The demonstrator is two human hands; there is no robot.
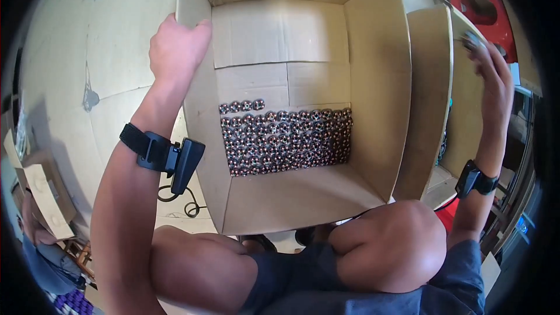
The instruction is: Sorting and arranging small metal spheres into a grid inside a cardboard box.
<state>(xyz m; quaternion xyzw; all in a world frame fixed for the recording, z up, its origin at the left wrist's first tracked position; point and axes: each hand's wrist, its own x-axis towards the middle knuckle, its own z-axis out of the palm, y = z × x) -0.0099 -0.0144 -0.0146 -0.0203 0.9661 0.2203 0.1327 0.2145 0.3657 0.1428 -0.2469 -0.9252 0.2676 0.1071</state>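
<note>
A large open cardboard box point(376, 81) stands in front of my knees. Round, shiny metal parts with holes point(286, 140) cover the near part of its floor in close rows, and a short row of several sits at the left beyond them. My left hand point(178, 49) is closed over the box's left wall at its top edge. Above a second cardboard box, my right hand point(494, 76) is raised, its fingers pinching a small shiny metal piece point(471, 39). That piece is partly hidden and slightly blurred.
The second open cardboard box point(429, 70) stands close against the first on the right, with dark items partly visible inside. A red plastic stool point(490, 20) is at the far right. Another person point(46, 251) and a smaller carton point(49, 198) are at the lower left.
</note>
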